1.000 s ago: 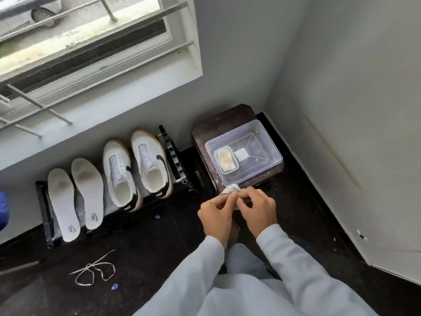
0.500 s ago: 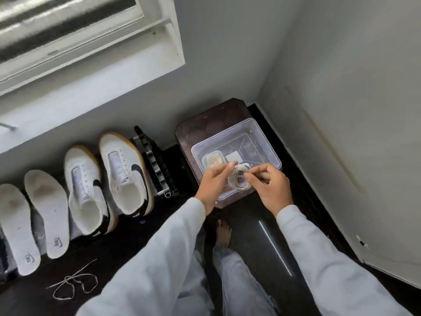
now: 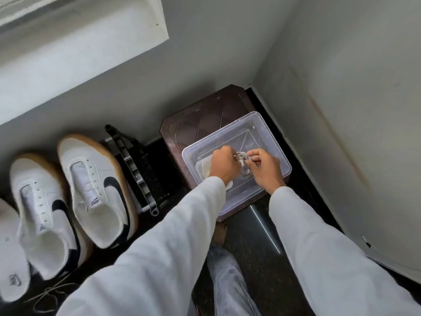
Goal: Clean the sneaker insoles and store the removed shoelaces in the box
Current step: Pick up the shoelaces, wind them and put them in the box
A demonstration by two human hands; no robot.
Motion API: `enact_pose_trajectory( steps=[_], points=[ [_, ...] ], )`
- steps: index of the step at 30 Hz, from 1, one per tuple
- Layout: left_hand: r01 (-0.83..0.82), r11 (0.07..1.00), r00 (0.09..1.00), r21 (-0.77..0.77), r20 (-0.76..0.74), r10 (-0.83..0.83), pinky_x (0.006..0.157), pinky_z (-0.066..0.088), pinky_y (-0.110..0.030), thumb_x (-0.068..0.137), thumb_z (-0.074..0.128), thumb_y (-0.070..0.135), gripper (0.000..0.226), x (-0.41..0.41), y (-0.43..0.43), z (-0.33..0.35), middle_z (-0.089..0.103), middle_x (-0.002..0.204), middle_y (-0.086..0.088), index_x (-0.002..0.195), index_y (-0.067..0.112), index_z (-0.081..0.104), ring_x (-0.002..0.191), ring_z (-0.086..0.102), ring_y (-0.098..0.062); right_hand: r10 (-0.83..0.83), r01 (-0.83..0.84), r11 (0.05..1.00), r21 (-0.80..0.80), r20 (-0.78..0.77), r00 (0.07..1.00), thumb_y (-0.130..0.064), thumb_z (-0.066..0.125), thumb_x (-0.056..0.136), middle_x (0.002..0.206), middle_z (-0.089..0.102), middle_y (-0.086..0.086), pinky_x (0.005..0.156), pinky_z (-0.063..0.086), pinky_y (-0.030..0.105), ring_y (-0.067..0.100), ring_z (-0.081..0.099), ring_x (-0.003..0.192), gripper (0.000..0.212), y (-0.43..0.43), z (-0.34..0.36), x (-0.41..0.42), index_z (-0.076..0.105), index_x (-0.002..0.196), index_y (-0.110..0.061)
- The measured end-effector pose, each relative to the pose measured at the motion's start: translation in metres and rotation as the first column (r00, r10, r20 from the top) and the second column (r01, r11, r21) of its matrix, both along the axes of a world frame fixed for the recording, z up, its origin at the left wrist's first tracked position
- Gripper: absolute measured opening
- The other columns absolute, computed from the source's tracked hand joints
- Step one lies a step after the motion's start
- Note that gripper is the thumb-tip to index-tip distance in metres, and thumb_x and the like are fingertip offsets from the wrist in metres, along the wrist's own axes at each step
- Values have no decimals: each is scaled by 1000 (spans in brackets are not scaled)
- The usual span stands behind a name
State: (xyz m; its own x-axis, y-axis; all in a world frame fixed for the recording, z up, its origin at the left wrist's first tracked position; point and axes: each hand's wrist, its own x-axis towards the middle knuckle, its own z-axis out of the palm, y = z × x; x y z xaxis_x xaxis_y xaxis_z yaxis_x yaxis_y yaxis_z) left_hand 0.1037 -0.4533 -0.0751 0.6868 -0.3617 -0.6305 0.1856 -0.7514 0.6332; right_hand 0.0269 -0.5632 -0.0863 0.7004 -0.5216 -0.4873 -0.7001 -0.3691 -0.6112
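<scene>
Two-handed pinch | left hand (image 3: 224, 166), right hand (image 3: 265, 171) fingers (image 3: 255, 153) curled on shoelace (image 3: 243, 158) | over box (image 3: 270, 131)

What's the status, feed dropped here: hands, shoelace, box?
Left hand, right hand both pinch coiled shoelace above clear box. Not released. Second shoelace on floor. Nothing blocking.

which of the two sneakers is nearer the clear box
The right sneaker, beside the black rack; the left sneaker sits farther away, by the insole.
</scene>
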Motion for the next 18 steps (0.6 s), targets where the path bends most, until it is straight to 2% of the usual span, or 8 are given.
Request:
enact_pose_trajectory(
  steps=[3,6,10,12,13,14,15,18],
  points=[
    [-20,1000,999,5,-35,20,69,52,-38,94,60,7,17,1,-1,-6,73,97,-27,95,-4,73,95,68,-44,2,-2,1000,-10,-21,1000,-18,68,92,106,70,6,87,58,33,19,66,96,21,-2,-14,-1,65,111,-11],
    [-43,999,998,25,-42,44,81,55,-47,93,58,6,23,1,3,-4,68,111,-33,103,-13,67,107,62,-46,47,-48,998,-36,-38,998,-21,69,91,107,70,7,84,58,31,21,65,99,22,-2,-21,-2,65,111,-12],
    [-68,997,997,27,-18,69,79,53,-50,90,57,-3,18,-2,7,11,66,106,-36,95,-19,62,102,60,-47,93,-93,991,-95,-10,996,-19,71,90,108,69,8,81,58,28,20,65,98,21,1,-24,-4,66,109,-10],
    [-97,995,994,-11,-42,97,81,53,-50,90,53,-7,16,-4,9,15,66,99,-36,96,-18,64,93,61,-44,103,-103,988,-113,-7,995,-21,71,90,110,68,8,84,60,34,22,65,99,22,3,-24,-5,67,110,-11],
    [-126,990,990,-62,-65,122,81,54,-47,91,52,-8,17,-6,11,16,59,112,-39,96,-12,68,105,54,-47,106,-107,988,-111,-11,994,-22,70,90,112,67,8,85,60,38,23,65,101,24,3,-22,-6,66,111,-11],
    [-177,976,982,-126,-95,165,82,53,-41,92,51,-7,20,-8,13,15,63,85,-20,95,-2,70,78,60,-32,110,-111,988,-109,-11,994,-24,70,91,114,66,9,86,60,40,24,64,103,27,4,-20,-6,66,113,-11],
    [-233,954,970,-187,-121,213,86,51,-35,95,51,-6,21,-11,15,16,50,93,2,94,8,68,86,47,-12,115,-115,987,-114,-11,993,-26,70,91,118,64,9,88,59,42,24,62,106,30,4,-17,-7,65,116,-11],
    [-257,931,966,-260,-44,254,104,47,-25,101,53,3,29,-23,30,25,70,122,-4,127,5,67,115,64,-14,167,-165,971,-174,-2,986,-26,65,94,131,56,7,98,47,30,24,53,121,35,8,-3,-14,59,125,-12]
  ],
)
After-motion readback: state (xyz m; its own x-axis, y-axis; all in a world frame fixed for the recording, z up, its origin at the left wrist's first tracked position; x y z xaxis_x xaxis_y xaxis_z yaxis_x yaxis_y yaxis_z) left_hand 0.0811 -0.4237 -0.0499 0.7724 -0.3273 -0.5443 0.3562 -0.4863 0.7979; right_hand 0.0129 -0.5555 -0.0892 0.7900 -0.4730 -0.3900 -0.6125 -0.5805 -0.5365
